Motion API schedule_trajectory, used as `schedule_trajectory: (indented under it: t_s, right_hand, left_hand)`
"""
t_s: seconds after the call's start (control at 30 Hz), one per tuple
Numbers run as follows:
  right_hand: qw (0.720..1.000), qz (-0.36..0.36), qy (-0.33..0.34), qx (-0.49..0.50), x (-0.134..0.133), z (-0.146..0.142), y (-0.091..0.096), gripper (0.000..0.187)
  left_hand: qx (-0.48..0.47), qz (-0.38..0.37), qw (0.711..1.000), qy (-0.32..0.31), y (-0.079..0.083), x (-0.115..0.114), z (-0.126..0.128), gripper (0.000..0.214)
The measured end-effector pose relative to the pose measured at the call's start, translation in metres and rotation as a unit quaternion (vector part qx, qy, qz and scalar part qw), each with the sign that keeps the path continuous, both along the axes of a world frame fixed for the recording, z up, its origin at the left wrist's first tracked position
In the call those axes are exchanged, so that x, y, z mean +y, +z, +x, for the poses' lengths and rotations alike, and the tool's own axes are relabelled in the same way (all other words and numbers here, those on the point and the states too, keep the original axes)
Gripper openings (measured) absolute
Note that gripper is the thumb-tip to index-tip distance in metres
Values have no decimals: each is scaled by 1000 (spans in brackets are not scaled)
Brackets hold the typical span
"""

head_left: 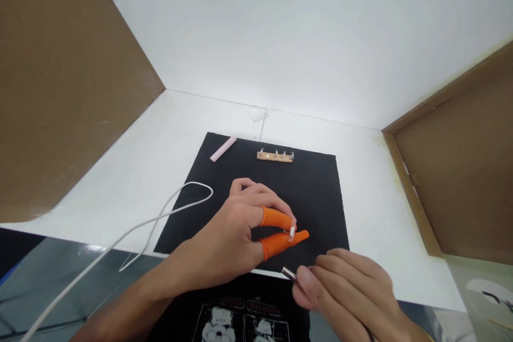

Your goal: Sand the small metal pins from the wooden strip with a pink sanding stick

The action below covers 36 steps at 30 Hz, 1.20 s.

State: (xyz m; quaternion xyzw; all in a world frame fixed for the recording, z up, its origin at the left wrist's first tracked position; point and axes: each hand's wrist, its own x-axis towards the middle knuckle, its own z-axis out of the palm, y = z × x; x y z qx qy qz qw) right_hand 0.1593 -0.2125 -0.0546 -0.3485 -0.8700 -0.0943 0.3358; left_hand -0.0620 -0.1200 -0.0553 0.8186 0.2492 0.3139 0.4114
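Observation:
My left hand (248, 224) is over the black mat (316, 187), with orange finger cots (276, 246) on the thumb and index finger. Pinched between those tips is a small clear, peg-like piece (292, 233); its lower end is hidden by the fingers. My right hand (348, 288), bare, is at the mat's front right edge, closed round a thin tool with a flat metal tip (288, 273). The tip points toward the left hand but stays apart from it. Most of the tool is hidden in the fingers, so its kind does not show.
Farther back on the mat lie a tan strip (274, 157) bearing several small clear pieces and a pale pink bar (223, 149). A white cable (160, 216) loops over the mat's left edge. Brown panels (72, 80) stand left and right, with a white wall (280, 37) behind.

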Motion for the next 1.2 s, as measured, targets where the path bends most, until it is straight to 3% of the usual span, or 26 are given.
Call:
schedule_trajectory:
  t_s: [0.07, 0.23, 0.43, 0.67, 0.87, 1.07, 1.2]
  right_hand:
    - [1000, 15, -19, 14, 5, 5, -4, 6]
    - [980, 142, -91, 105, 30, 27, -19, 30]
    - [997, 41, -33, 54, 12, 4, -11, 8]
    - [977, 137, -95, 131, 28, 23, -20, 29]
    - [998, 25, -42, 42, 8, 7, -1, 3]
    - [982, 116, -103, 104, 24, 21, -11, 27]
    - [997, 33, -54, 49, 13, 9, -4, 13]
  left_hand:
    - [1, -3, 1000, -3, 0, 0, 0, 11]
    - [11, -8, 1000, 0, 1, 0, -1, 12]
    - [5, -2, 1000, -2, 5, -1, -1, 13]
    - [6, -9, 1000, -4, 7, -3, -3, 14]
    - [-9, -7, 1000, -2, 5, -2, -1, 12]
    - [-6, -11, 1000, -3, 4, -2, -2, 16]
    - [-14, -11, 1000, -2, 2, -1, -1, 14]
